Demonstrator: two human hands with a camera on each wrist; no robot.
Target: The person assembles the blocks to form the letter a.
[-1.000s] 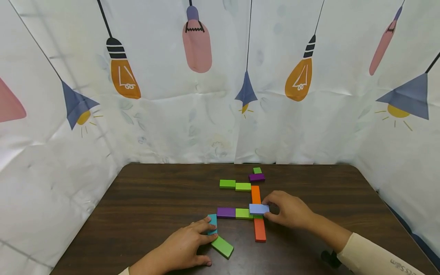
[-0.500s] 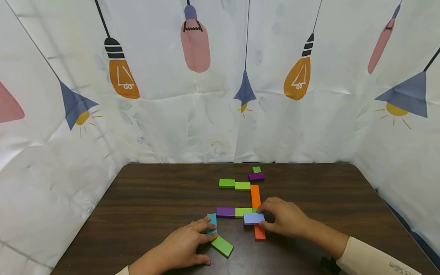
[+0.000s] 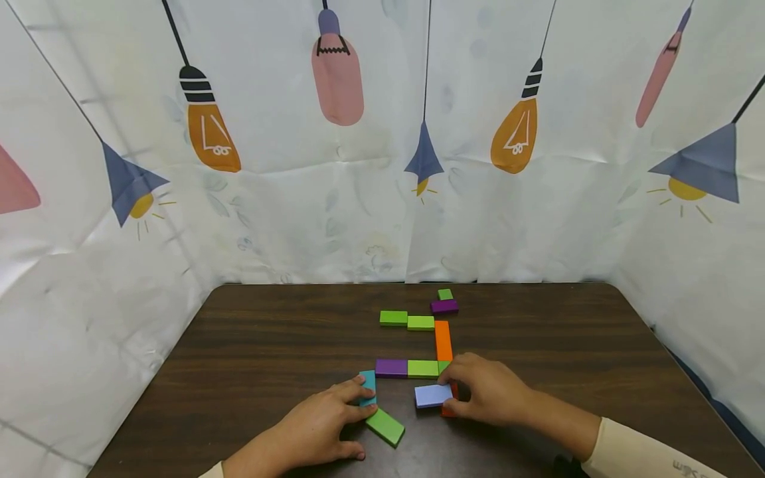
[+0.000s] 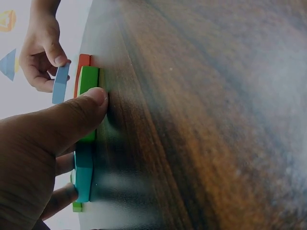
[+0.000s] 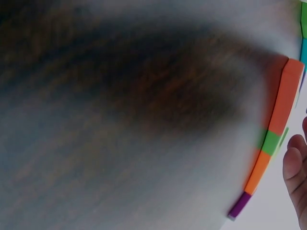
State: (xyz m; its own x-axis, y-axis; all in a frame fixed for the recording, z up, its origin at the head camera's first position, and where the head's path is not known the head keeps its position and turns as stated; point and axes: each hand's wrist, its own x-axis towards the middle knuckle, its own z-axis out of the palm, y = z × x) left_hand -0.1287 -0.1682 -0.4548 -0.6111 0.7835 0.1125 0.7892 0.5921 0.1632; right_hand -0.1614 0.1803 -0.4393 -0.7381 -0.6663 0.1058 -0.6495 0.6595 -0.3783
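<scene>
My right hand [image 3: 493, 392] pinches a light blue rectangular block [image 3: 429, 396] by its right end, held above the table. In the left wrist view, this block [image 4: 60, 84] hangs clear of the tabletop. Under the right hand lies a red-orange block [image 5: 287, 96], mostly covered in the head view. My left hand [image 3: 317, 425] rests extended fingertips on a teal block [image 3: 367, 380]; its thumb lies apart on the nearer side. A green block [image 3: 385, 427] lies slanted against the teal one's near end. From the teal block, a purple block [image 3: 391, 368] and a lime block [image 3: 422, 369] run rightward.
An orange block [image 3: 443, 340] extends away from a small green block [image 3: 443, 366]. Two lime blocks, one of them [image 3: 393, 318] further left, branch off its far end. Behind sit a dark purple block [image 3: 444, 307] and a small green piece [image 3: 445, 294]. The brown table [image 3: 269, 332] meets a patterned curtain [image 3: 299, 219].
The right hand has carried the light blue block toward me and leftward, from above the small green block to left of the red-orange one. The left hand stays put.
</scene>
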